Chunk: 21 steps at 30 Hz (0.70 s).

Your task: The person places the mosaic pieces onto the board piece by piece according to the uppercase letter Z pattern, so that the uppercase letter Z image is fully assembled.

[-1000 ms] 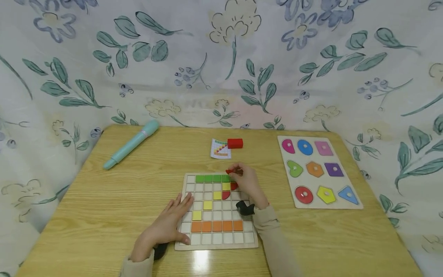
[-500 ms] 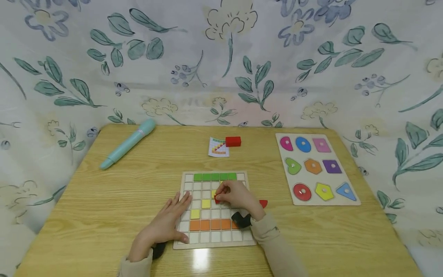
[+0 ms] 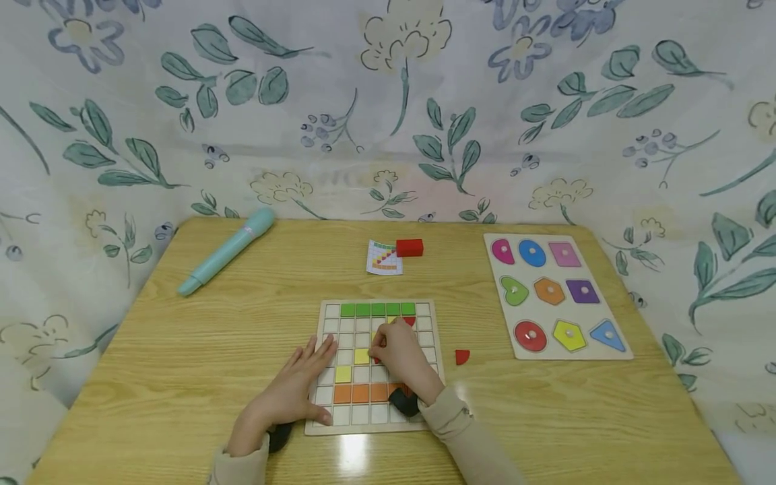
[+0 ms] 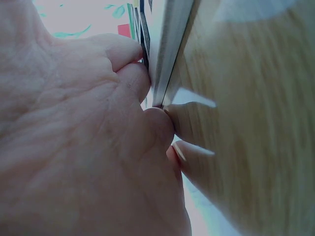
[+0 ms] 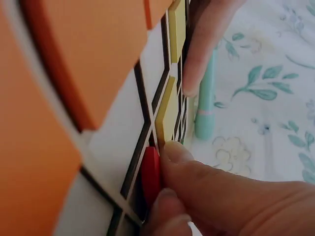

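Observation:
A white grid board (image 3: 339, 430) with square cells lies on the table, bearing a green row, a yellow diagonal and an orange row. My left hand (image 3: 291, 389) rests on its left edge with fingers spread; in the left wrist view the fingers (image 4: 133, 81) touch the board's side. Over the middle of the board my right hand (image 3: 401, 357) pinches a red quarter-circle tile (image 5: 150, 172) between thumb and finger. In the right wrist view that tile is at a cell beside a yellow tile (image 5: 168, 113). The right hand covers part of the diagonal.
A loose red tile (image 3: 463, 357) lies right of the board. Behind it are a pattern card (image 3: 383, 259) and a red block (image 3: 409, 248). A shape puzzle (image 3: 526, 269) lies at the right, a teal stick-like object (image 3: 227, 251) at the back left.
From the board's top right, my right hand has come down and left to the middle, pinching the red tile. The loose red tile beside the board is now uncovered. My left hand stays put.

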Tool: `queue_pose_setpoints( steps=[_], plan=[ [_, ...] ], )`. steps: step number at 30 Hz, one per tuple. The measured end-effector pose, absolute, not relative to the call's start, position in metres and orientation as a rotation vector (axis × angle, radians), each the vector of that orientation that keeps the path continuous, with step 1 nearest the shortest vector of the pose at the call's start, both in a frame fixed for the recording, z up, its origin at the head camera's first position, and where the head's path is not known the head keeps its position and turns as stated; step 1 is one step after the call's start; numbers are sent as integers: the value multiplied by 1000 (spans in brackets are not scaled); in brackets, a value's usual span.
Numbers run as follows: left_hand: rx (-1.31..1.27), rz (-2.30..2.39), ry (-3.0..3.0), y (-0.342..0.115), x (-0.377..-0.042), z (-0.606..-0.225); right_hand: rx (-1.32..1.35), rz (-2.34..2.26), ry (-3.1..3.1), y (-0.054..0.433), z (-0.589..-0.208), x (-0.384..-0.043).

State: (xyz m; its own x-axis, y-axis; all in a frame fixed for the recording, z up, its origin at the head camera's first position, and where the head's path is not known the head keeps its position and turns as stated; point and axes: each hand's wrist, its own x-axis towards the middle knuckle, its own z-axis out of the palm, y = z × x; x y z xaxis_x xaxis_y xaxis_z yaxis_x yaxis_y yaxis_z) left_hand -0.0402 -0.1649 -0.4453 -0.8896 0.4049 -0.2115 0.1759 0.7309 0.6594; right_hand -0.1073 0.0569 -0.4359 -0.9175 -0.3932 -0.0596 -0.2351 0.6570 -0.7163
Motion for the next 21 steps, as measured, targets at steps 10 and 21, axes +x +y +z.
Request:
queue_pose_setpoints(
  steps=[10, 21],
  plan=[
    [446, 932, 2588, -161, -40, -446, -554, -1272, 2414, 72, -441, -115],
    [448, 897, 2602, -164, -40, -449, -297, -1365, 2472, 162, -441, -132]
  ],
)
